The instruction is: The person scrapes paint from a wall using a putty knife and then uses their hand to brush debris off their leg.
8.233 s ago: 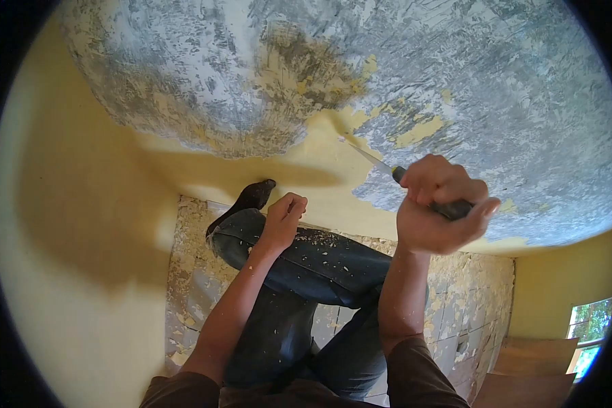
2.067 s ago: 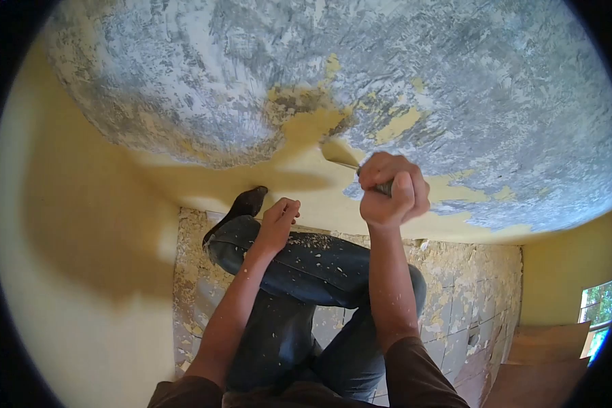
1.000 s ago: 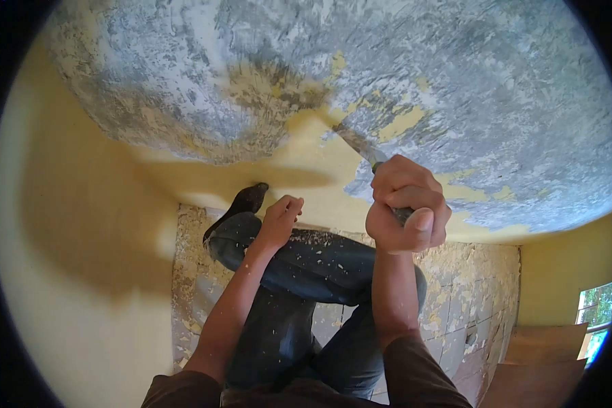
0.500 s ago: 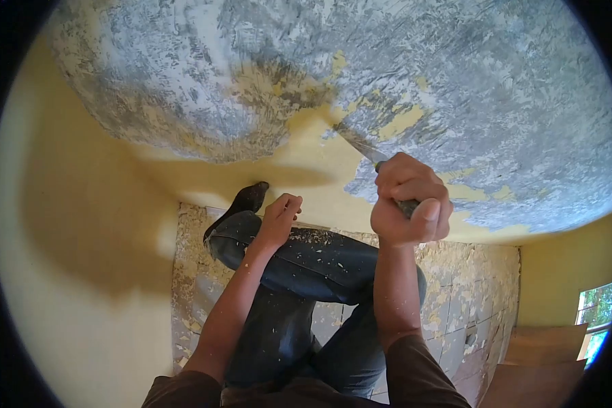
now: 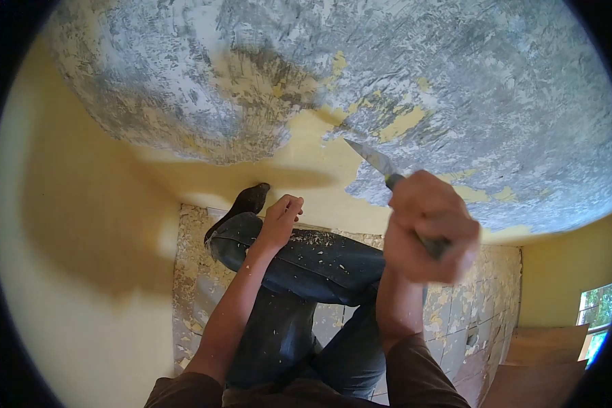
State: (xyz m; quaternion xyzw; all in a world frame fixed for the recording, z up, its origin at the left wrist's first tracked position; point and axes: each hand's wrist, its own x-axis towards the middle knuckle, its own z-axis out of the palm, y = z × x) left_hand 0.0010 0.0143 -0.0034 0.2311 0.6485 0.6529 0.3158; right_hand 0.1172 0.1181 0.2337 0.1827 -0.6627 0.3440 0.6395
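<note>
A scraper [image 5: 374, 158] with a pointed-looking metal blade and dark handle is gripped in my right hand [image 5: 434, 228], whose fingers wrap round the handle. Its blade tip points up and left at the wall [image 5: 455, 102], with a shadow falling just beyond it. Around the tip, yellow paint [image 5: 313, 139] borders a rough grey-white stripped area, and a few yellow patches [image 5: 402, 124] remain within the grey. My left hand [image 5: 282, 219] rests near my bent knee with its fingers curled together and nothing showing in them.
Paint flakes lie on my dark jeans [image 5: 319, 262] and across the tiled floor [image 5: 455, 292]. My dark shoe [image 5: 251, 197] is close to the wall's base. A yellow side wall [image 5: 88, 238] rises at left. Brown boards [image 5: 544, 360] and a window [image 5: 598, 306] are at right.
My right hand has drawn the scraper down and right, back toward me, and its tip sits farther from its shadow. My left hand has stayed in place.
</note>
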